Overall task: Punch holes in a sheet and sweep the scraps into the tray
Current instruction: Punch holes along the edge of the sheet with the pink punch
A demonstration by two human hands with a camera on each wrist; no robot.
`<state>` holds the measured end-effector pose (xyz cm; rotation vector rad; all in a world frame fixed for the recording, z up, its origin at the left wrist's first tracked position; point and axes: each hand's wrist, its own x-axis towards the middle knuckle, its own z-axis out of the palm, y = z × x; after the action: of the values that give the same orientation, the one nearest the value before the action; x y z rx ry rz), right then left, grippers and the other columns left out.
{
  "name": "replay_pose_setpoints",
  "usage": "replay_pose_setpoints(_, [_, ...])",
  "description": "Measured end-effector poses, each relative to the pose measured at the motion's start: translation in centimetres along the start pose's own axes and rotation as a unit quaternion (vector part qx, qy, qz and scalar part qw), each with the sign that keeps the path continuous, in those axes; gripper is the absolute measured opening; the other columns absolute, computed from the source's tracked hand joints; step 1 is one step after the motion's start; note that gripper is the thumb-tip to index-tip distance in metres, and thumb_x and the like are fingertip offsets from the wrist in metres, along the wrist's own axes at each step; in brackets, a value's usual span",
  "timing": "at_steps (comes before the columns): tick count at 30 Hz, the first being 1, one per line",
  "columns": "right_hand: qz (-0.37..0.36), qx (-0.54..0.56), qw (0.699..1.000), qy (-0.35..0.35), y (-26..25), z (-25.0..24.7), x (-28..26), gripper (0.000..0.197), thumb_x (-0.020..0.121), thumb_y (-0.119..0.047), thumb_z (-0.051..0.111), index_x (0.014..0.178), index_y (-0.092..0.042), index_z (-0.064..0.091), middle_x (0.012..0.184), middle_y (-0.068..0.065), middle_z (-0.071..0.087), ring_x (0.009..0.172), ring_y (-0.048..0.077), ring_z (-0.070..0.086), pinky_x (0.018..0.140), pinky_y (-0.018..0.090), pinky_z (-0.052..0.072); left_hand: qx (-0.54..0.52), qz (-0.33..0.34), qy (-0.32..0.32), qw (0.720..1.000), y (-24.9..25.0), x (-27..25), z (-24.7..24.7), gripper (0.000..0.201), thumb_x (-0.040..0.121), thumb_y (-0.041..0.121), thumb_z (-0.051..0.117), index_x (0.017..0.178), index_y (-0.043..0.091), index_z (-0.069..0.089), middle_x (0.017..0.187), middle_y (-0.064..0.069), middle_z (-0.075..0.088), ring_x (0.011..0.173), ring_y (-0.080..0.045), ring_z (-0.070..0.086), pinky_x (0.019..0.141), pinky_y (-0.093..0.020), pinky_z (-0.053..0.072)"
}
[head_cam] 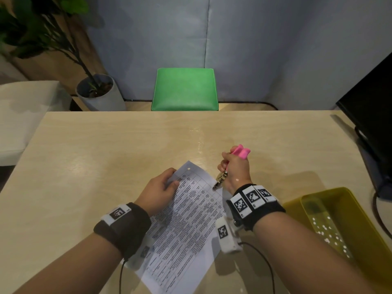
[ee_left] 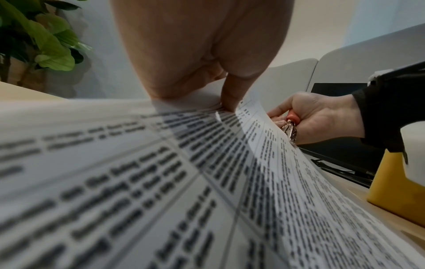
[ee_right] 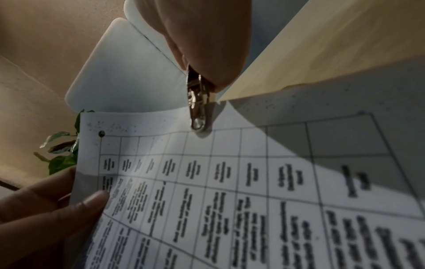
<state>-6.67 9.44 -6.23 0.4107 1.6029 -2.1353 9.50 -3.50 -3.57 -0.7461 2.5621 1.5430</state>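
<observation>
A printed sheet (head_cam: 186,225) with a table on it is lifted off the table near me. My left hand (head_cam: 162,188) pinches its upper left edge, thumb on top (ee_right: 92,202). One punched hole (head_cam: 189,168) shows near the sheet's far corner, seen too as a hole (ee_right: 101,134) in the right wrist view. My right hand (head_cam: 233,166) grips a hole punch with pink handles (head_cam: 240,152). Its metal head (head_cam: 220,180) sits over the sheet's top edge; the head (ee_right: 198,116) straddles the margin. A yellow tray (head_cam: 360,211) lies at the right.
The tray holds several white paper dots (head_cam: 331,236). A dark monitor (head_cam: 373,115) stands at the table's right edge with cables (head_cam: 379,211) beside the tray. A green stool (head_cam: 185,90) and a potted plant (head_cam: 99,90) stand beyond the far edge.
</observation>
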Motion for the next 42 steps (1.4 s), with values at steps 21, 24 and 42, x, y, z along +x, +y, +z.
replay_pose_setpoints(21, [-0.014, -0.059, 0.998, -0.005, -2.0, -1.4, 0.0, 0.027, 0.086, 0.004, 0.057, 0.101, -0.014, 0.044, 0.070, 0.001, 0.045, 0.053, 0.011, 0.041, 0.052, 0.026, 0.038, -0.020, 0.018, 0.059, 0.998, -1.5, 0.8, -1.3, 0.009, 0.096, 0.012, 0.046, 0.100, 0.016, 0.053, 0.078, 0.002, 0.063, 0.057, 0.001, 0.053, 0.055, -0.018, 0.038])
replay_pose_setpoints(24, [-0.011, -0.055, 0.998, 0.003, -2.0, -2.1, -0.1, 0.027, 0.086, 0.005, 0.057, 0.099, -0.016, 0.045, 0.070, 0.000, 0.044, 0.054, 0.011, 0.041, 0.052, 0.026, 0.039, -0.044, 0.026, 0.076, 0.996, -1.4, 1.0, -1.5, 0.009, 0.096, 0.008, 0.046, 0.097, 0.013, 0.054, 0.068, 0.007, 0.058, 0.054, 0.002, 0.050, 0.053, -0.015, 0.037])
replay_pose_setpoints(42, [-0.011, -0.032, 0.999, 0.008, -2.1, -3.3, -0.1, 0.029, 0.086, 0.011, 0.049, 0.087, -0.018, 0.047, 0.069, 0.000, 0.042, 0.052, 0.011, 0.039, 0.049, 0.025, 0.036, -0.033, 0.034, 0.085, 0.995, -1.6, 0.8, -1.8, 0.006, 0.096, 0.008, 0.047, 0.097, 0.009, 0.053, 0.066, 0.001, 0.051, 0.049, -0.001, 0.044, 0.051, -0.020, 0.036])
